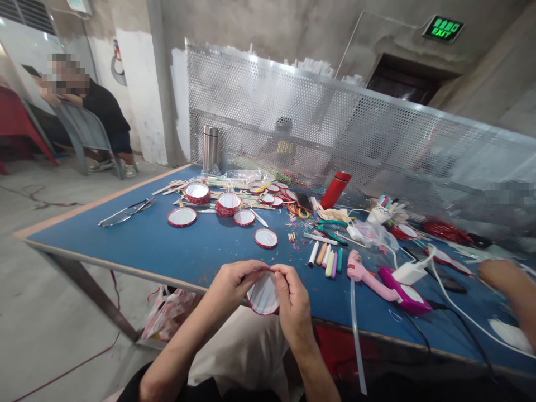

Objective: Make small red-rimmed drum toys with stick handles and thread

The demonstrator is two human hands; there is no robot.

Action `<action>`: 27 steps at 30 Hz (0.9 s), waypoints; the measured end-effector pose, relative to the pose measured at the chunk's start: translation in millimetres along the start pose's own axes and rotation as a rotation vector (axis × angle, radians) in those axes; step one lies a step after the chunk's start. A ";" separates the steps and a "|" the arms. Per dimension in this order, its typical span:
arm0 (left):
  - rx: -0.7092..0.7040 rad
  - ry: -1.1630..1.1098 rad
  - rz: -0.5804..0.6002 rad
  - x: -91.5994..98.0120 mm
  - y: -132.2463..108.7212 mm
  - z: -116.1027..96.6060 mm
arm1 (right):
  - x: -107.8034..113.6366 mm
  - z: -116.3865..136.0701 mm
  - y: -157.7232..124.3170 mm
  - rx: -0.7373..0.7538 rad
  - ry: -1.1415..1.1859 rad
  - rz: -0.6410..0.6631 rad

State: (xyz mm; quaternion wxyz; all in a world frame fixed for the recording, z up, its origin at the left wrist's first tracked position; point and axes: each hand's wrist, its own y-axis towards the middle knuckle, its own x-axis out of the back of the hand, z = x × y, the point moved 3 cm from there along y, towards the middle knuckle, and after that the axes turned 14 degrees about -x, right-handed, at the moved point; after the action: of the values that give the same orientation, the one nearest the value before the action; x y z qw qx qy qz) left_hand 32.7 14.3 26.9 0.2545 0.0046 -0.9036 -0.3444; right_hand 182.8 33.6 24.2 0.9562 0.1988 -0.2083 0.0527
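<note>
Between my two hands is a round mirror (263,295) with a red rim, held tilted over the table's front edge. My left hand (243,277) has its fingers closed on the top left of the rim. My right hand (292,287) pinches the rim at the top right, and the fingertips of both hands almost meet. Just beyond them a similar red-rimmed mirror (266,238) lies flat on the blue table (201,251). Stacks of such mirrors (228,204) stand farther back, with single ones beside them.
A pink glue gun (372,279), coloured markers (326,259), green-handled pliers (330,226) and white cables lie on the right. Eyeglasses (128,212) rest at left. Behind stand a steel flask (210,148), a red bottle (335,190) and a perforated metal screen (335,123). Another person's arm (511,290) reaches in at right.
</note>
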 end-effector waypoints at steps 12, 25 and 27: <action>-0.007 0.062 0.065 -1.4 2.3 -8.2 | 0.7 -6.9 0.0 -0.112 -0.032 -0.067; 0.062 -0.001 0.081 -2.5 1.1 -6.1 | 1.7 -3.7 0.6 -0.138 -0.018 -0.084; 0.116 -0.037 0.052 0.4 1.4 -2.7 | 1.5 -2.1 3.2 -0.155 -0.013 -0.080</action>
State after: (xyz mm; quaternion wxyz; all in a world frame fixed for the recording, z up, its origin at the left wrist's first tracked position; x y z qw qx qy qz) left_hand 33.9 13.7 29.7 0.2461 -0.0103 -0.9264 -0.2849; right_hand 184.4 37.4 24.2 0.9687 0.1326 -0.2099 -0.0033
